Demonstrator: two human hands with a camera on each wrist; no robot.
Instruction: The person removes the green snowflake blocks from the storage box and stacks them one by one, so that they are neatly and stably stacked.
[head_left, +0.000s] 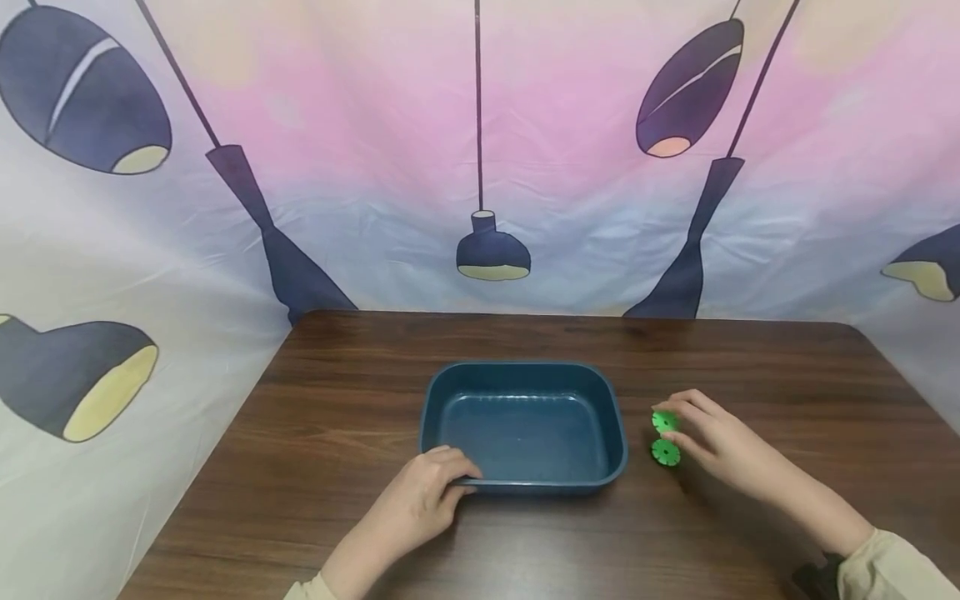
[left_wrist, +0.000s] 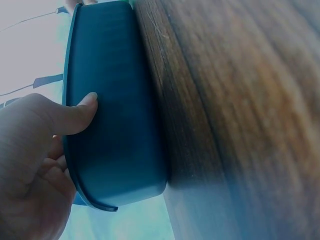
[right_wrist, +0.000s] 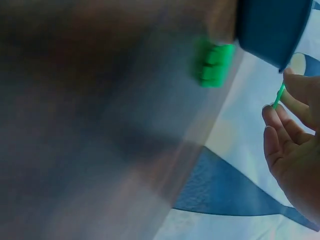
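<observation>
A dark teal rectangular plastic basin (head_left: 525,485) stands on the wooden table, and nothing lies inside it. My left hand (head_left: 431,492) grips its near-left rim. In the left wrist view the thumb (left_wrist: 82,114) presses the outer wall while the other fingers go over the rim. Right of the basin, my right hand (head_left: 723,442) pinches a thin green notched disc (head_left: 663,421) between thumb and fingertips, raised above the table. Close below it sits a second green notched disc (head_left: 665,452). The right wrist view shows the green pieces on the table as a blurred short stack (right_wrist: 216,65).
The brown wooden table (head_left: 300,467) reaches back to a fabric backdrop (head_left: 390,150) printed with hanging lamps. A dark band or strap (head_left: 819,577) shows by the right sleeve (head_left: 888,567).
</observation>
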